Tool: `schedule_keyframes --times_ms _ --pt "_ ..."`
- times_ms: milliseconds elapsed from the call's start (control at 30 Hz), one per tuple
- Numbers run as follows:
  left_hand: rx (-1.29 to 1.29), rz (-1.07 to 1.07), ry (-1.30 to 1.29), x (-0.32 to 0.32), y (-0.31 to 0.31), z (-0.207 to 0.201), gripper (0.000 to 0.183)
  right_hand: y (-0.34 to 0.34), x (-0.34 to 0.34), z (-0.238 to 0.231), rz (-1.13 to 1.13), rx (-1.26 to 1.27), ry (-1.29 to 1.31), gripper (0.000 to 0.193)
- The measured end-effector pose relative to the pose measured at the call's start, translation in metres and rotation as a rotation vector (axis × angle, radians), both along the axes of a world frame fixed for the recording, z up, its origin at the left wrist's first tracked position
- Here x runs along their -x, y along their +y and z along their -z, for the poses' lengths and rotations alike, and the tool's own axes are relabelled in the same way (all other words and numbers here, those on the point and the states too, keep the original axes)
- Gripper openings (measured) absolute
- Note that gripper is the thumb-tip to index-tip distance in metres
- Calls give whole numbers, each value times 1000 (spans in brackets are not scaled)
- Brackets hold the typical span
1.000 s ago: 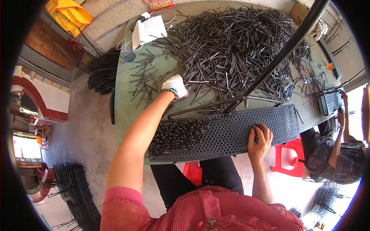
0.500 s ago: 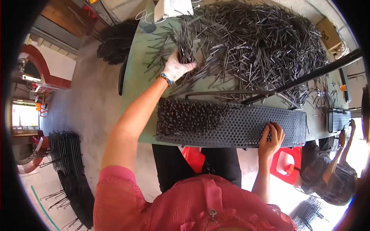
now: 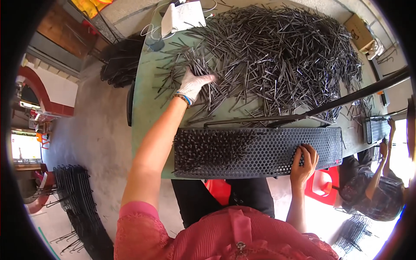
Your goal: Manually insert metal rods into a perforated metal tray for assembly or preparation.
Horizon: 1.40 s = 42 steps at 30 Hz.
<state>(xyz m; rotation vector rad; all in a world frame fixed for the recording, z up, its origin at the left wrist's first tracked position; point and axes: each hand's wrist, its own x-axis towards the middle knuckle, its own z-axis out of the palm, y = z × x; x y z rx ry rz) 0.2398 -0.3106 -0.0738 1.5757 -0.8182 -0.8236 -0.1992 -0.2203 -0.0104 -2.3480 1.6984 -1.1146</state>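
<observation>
My left hand [image 3: 193, 85], in a white glove, is closed round a loose bunch of thin black sticks [image 3: 198, 65] at the left end of a large pile [image 3: 294, 52] of the same sticks. Its thumb lies across the bunch, and the other fingers are partly hidden. In front of me lies a long black perforated panel [image 3: 268, 151]. Many short dark pieces [image 3: 208, 149] stand packed in the holes of its left part. My bare right hand [image 3: 304, 164] rests at the panel's right part with curled fingers; whatever may be under the fingertips is hidden.
A black metal bar [image 3: 355, 96] slants above the panel's back edge. A white box [image 3: 182, 18] with a cable and a small cup [image 3: 154, 43] stand at the table's back left. At right, another person [image 3: 372, 190] works at a similar panel [image 3: 376, 130]. Black racks [image 3: 78, 208] stand on the floor.
The view has shifted, so the table sits lower in it. My left hand remains at the pile's left end, and the sticks about it have shifted. My right hand keeps its spot on the panel.
</observation>
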Motion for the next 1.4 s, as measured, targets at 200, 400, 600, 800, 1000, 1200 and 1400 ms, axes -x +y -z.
schedule_keyframes --times_ms 200,400,600,800,1000,1200,1400 --pt "8 229 891 4 6 -23 9 0 3 0 8 -4 6 10" --pt "116 158 1183 11 11 -28 9 0 5 0 23 -2 0 10" --pt "-86 715 -948 -7 -5 -40 60 0 -1 -1 6 -9 -12 10" --pt "-939 477 -1007 32 -41 -119 84 0 5 1 41 -14 -9 11" --pt "-1084 637 -776 52 -40 -78 119 0 6 2 45 3 -12 11" --pt "-1089 361 -956 76 -47 -68 110 1 5 1 39 -2 -22 11" --pt "-931 364 -931 81 -39 -71 54 2 7 0 36 8 -22 12"
